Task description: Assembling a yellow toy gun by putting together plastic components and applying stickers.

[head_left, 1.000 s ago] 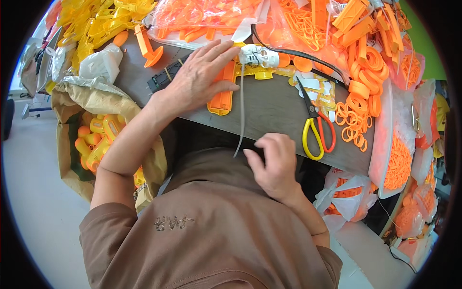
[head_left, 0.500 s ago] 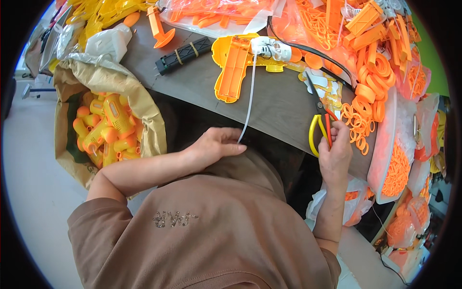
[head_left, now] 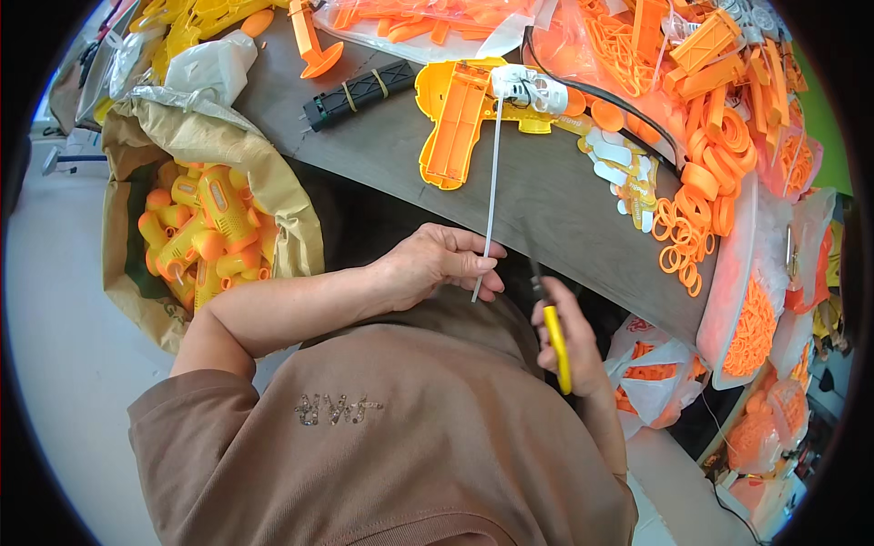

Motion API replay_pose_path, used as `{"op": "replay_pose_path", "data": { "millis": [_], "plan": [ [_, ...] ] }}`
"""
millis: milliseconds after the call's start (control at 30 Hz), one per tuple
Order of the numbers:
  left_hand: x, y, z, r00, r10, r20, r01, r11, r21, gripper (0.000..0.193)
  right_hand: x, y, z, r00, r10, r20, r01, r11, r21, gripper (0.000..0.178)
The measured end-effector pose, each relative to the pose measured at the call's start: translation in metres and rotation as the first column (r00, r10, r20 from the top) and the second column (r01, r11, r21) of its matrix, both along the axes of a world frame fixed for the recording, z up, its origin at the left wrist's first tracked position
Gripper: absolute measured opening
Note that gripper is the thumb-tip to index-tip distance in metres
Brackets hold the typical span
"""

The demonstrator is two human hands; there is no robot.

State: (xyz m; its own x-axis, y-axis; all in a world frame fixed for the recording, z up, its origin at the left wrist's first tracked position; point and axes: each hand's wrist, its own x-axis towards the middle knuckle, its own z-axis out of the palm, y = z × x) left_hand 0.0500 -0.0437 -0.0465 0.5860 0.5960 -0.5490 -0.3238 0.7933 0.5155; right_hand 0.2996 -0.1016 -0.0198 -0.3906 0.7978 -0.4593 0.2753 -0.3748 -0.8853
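A yellow half shell of a toy gun (head_left: 437,91) lies on the table, with an orange inner part (head_left: 458,127) in its grip. A white mechanism (head_left: 530,89) sits in its upper part. From there a thin white tube (head_left: 494,182) hangs over the table edge to my left hand (head_left: 446,264), which pinches it near its lower end between thumb and fingers. My right hand (head_left: 574,337), closed around the yellow-handled scissors (head_left: 556,350), is to the right of the tube and apart from it. The dark blades, blurred, point up toward the table edge.
A brown sack (head_left: 282,191) of yellow and orange parts stands at the left. On the table lie a black banded part (head_left: 358,96), an orange T-shaped part (head_left: 311,41), white and yellow pieces (head_left: 614,164) and orange rings (head_left: 683,237). A plastic bag (head_left: 655,364) hangs at right.
My right hand has moved left and down, carrying the scissors away from the pieces on the table. My left hand has shifted slightly right with the tube, whose end now shows below the fingers.
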Motion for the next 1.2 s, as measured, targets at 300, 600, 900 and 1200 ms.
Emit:
{"op": "replay_pose_path", "data": {
  "millis": [300,600,900,1200],
  "plan": [
    [0.000,0.002,-0.003,0.997,-0.047,0.055,0.047,0.999,0.002,0.032,-0.020,0.000,-0.025,0.998,0.045,-0.033,-0.044,0.998,0.040,0.074],
    [-0.001,0.002,-0.003,0.999,-0.042,0.009,0.042,0.999,0.031,0.032,-0.027,0.007,-0.023,0.998,-0.024,-0.060,0.019,0.996,-0.083,0.054],
    [-0.025,-0.002,0.033,0.948,-0.172,-0.268,0.261,0.901,0.346,0.023,-0.013,0.014,-0.011,0.998,-0.054,0.026,0.052,0.996,0.077,0.058],
    [-0.274,0.107,0.070,-0.396,0.722,-0.567,0.575,0.677,0.460,0.018,0.018,0.066,0.015,0.749,-0.246,0.615,-0.238,0.767,0.596,0.045]
  ]
}}
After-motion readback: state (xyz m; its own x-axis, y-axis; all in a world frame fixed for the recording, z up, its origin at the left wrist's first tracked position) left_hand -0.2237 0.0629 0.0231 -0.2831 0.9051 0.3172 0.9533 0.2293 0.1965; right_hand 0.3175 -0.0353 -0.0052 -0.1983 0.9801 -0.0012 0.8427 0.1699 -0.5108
